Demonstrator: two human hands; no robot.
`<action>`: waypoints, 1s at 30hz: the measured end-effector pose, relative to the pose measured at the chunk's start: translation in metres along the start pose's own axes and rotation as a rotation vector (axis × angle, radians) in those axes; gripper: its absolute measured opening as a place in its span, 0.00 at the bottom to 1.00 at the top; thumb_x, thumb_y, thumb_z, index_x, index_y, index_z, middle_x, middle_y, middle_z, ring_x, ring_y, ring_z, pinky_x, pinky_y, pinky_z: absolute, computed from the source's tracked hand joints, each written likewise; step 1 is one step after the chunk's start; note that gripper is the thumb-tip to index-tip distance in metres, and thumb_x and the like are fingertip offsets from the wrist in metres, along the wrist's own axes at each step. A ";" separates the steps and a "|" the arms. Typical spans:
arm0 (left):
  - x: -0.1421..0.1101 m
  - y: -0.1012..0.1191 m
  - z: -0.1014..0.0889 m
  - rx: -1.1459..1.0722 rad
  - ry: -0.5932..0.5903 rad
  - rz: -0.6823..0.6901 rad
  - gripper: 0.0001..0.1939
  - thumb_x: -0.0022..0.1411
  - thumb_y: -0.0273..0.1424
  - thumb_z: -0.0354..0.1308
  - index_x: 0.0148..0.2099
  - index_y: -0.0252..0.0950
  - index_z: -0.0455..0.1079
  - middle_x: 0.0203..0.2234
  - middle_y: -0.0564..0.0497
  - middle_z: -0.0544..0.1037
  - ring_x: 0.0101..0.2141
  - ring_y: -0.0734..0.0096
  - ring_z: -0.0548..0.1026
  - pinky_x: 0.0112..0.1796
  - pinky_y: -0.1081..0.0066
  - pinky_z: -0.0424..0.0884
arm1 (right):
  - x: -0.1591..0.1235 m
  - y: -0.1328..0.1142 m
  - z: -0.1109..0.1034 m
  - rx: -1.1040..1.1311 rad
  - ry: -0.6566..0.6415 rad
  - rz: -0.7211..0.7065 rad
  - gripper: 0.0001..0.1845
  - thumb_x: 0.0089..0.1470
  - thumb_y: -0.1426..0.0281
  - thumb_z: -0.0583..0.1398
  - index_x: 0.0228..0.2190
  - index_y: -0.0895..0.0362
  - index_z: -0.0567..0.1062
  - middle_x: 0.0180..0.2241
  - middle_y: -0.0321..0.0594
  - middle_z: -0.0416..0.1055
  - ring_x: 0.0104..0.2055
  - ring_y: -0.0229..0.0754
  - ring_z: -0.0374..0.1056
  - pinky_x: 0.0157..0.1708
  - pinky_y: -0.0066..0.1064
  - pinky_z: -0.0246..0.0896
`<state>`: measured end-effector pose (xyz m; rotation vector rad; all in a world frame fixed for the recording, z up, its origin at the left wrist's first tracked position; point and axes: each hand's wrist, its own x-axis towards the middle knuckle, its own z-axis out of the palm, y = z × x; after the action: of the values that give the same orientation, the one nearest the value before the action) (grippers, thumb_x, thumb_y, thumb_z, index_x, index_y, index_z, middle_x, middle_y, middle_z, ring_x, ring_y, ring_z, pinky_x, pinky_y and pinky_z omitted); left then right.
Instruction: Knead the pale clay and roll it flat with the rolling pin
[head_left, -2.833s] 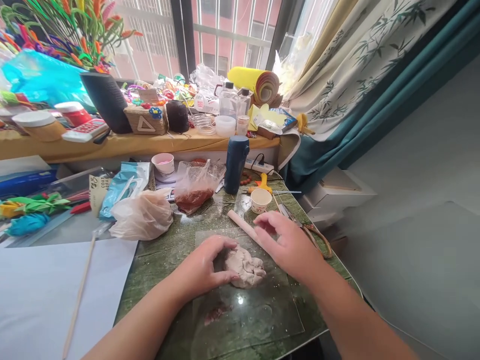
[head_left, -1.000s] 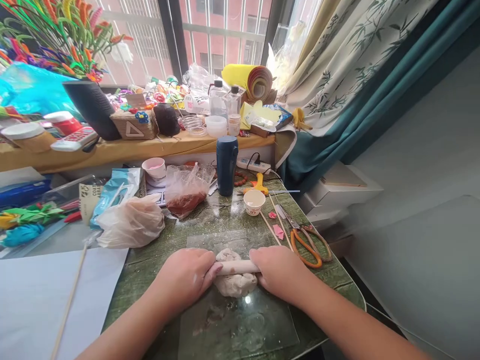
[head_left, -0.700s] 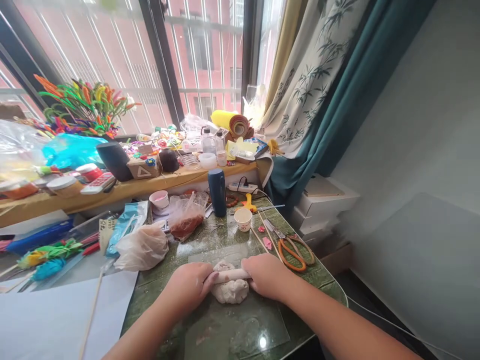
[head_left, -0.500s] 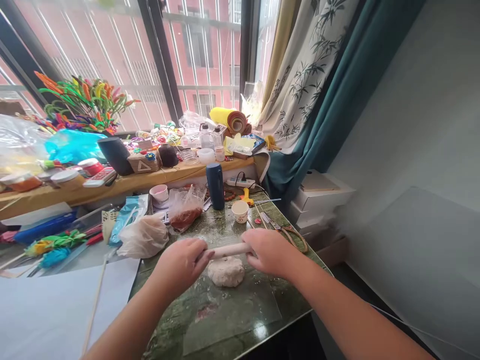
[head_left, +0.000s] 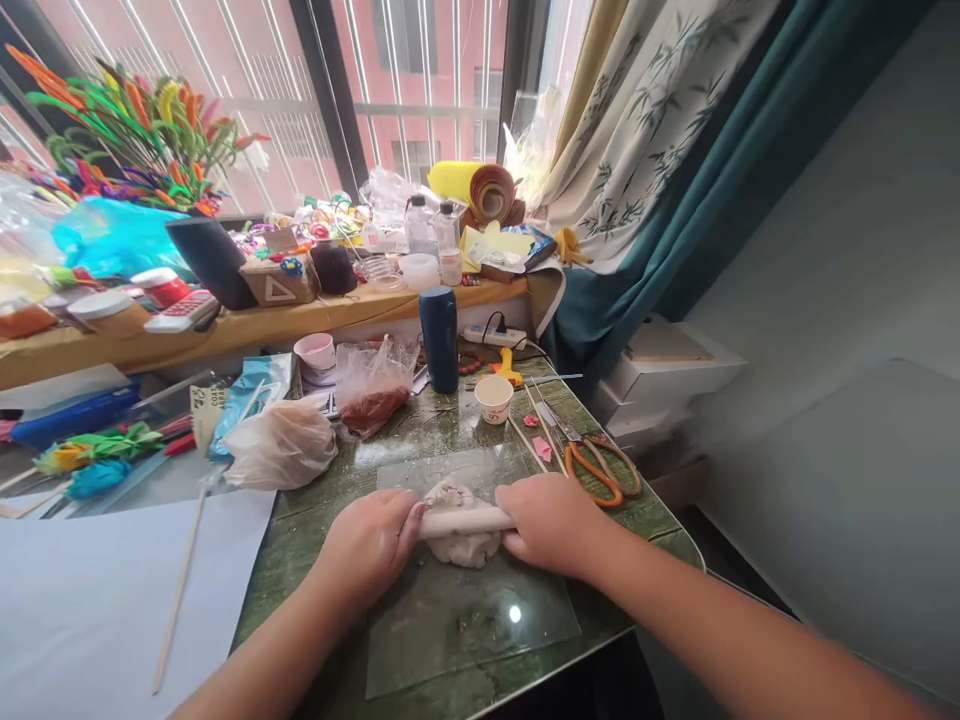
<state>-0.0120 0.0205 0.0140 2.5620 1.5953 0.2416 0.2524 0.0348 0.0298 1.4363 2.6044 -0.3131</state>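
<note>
A pale rolling pin (head_left: pixel 466 521) lies across a lump of off-white dough (head_left: pixel 466 551), pressing into its middle. My left hand (head_left: pixel 377 532) is wrapped round the pin's left end, and my right hand (head_left: pixel 546 522) is closed on its right end. Dough bulges out in front of and behind the pin. Beneath it is a clear sheet (head_left: pixel 420 650) on the dark green tabletop. A paper cup (head_left: pixel 494 400) stands upright beyond my right hand, near scissors with orange handles (head_left: pixel 600 470).
A dark blue bottle (head_left: pixel 439 340) stands behind the cup. To the left are a bag of reddish-brown material (head_left: pixel 373 400) and a crumpled plastic bag (head_left: pixel 281 445). Thin sticks (head_left: pixel 529 445) and a yellow tool (head_left: pixel 510 366) lie at right. A crowded sill (head_left: pixel 337 318) runs behind.
Both hands have brought the rolling pin down from above the dough's far edge onto its middle, denting it. The view has tilted downward.
</note>
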 end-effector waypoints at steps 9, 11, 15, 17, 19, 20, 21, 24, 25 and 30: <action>0.007 -0.005 0.010 0.031 -0.055 -0.060 0.25 0.75 0.39 0.37 0.28 0.41 0.65 0.24 0.49 0.77 0.27 0.62 0.75 0.30 0.66 0.63 | 0.015 0.006 0.011 0.037 -0.111 -0.019 0.09 0.56 0.64 0.60 0.35 0.55 0.77 0.32 0.45 0.80 0.34 0.53 0.77 0.30 0.35 0.61; 0.009 -0.005 0.009 0.035 -0.068 -0.084 0.25 0.74 0.39 0.37 0.28 0.40 0.66 0.24 0.49 0.78 0.27 0.62 0.76 0.30 0.66 0.63 | 0.018 0.008 0.011 0.046 -0.126 -0.028 0.10 0.54 0.63 0.60 0.34 0.55 0.78 0.32 0.45 0.80 0.34 0.53 0.77 0.30 0.35 0.62; 0.009 -0.001 0.002 0.013 -0.051 -0.083 0.23 0.73 0.37 0.40 0.30 0.40 0.70 0.25 0.49 0.80 0.28 0.62 0.77 0.31 0.67 0.64 | 0.018 0.005 0.007 0.026 -0.105 -0.041 0.11 0.53 0.63 0.61 0.36 0.56 0.80 0.35 0.46 0.81 0.38 0.55 0.78 0.32 0.35 0.63; 0.007 0.001 -0.003 0.007 -0.053 -0.076 0.23 0.73 0.38 0.41 0.30 0.40 0.71 0.26 0.50 0.80 0.29 0.62 0.78 0.31 0.68 0.65 | 0.014 0.001 0.005 0.001 -0.080 -0.032 0.11 0.54 0.63 0.62 0.36 0.56 0.80 0.35 0.46 0.81 0.38 0.54 0.78 0.33 0.34 0.63; 0.005 0.004 -0.010 0.016 -0.070 -0.061 0.23 0.74 0.39 0.42 0.30 0.41 0.71 0.26 0.50 0.81 0.29 0.61 0.78 0.30 0.68 0.64 | 0.008 -0.003 0.002 -0.022 -0.051 -0.022 0.11 0.54 0.64 0.62 0.37 0.56 0.79 0.35 0.46 0.81 0.38 0.53 0.78 0.33 0.34 0.63; 0.003 0.005 -0.013 0.022 -0.074 -0.052 0.23 0.74 0.40 0.42 0.30 0.41 0.71 0.26 0.51 0.81 0.29 0.61 0.78 0.30 0.68 0.64 | 0.005 -0.004 0.000 -0.031 -0.038 -0.017 0.11 0.55 0.64 0.62 0.38 0.56 0.79 0.36 0.46 0.82 0.39 0.53 0.78 0.34 0.33 0.63; 0.002 0.005 -0.016 0.027 -0.068 -0.045 0.23 0.74 0.41 0.42 0.31 0.41 0.71 0.27 0.51 0.80 0.29 0.61 0.78 0.30 0.69 0.63 | 0.003 -0.004 -0.002 -0.038 -0.024 -0.012 0.11 0.55 0.64 0.61 0.38 0.56 0.79 0.36 0.46 0.81 0.39 0.53 0.78 0.34 0.33 0.64; 0.002 0.003 -0.025 0.026 0.000 -0.040 0.23 0.74 0.41 0.41 0.31 0.41 0.69 0.27 0.50 0.79 0.30 0.62 0.77 0.30 0.69 0.62 | 0.003 -0.002 -0.013 -0.054 0.016 0.004 0.11 0.56 0.65 0.61 0.40 0.56 0.78 0.39 0.47 0.81 0.42 0.53 0.78 0.38 0.35 0.64; 0.004 0.002 -0.027 0.025 0.024 -0.042 0.22 0.74 0.41 0.41 0.31 0.41 0.69 0.27 0.50 0.79 0.30 0.62 0.76 0.30 0.69 0.62 | 0.006 0.000 -0.017 -0.060 0.029 0.009 0.11 0.57 0.65 0.61 0.40 0.56 0.77 0.39 0.48 0.81 0.43 0.53 0.78 0.39 0.35 0.65; 0.019 -0.011 -0.029 0.044 0.047 -0.096 0.22 0.75 0.40 0.41 0.31 0.40 0.67 0.27 0.50 0.78 0.30 0.63 0.76 0.30 0.68 0.62 | 0.036 0.004 -0.031 -0.093 0.037 0.033 0.13 0.56 0.64 0.62 0.40 0.58 0.77 0.39 0.50 0.81 0.43 0.55 0.78 0.39 0.37 0.67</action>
<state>-0.0189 0.0428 0.0421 2.5210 1.7530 0.2623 0.2358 0.0738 0.0513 1.4657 2.5840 -0.1612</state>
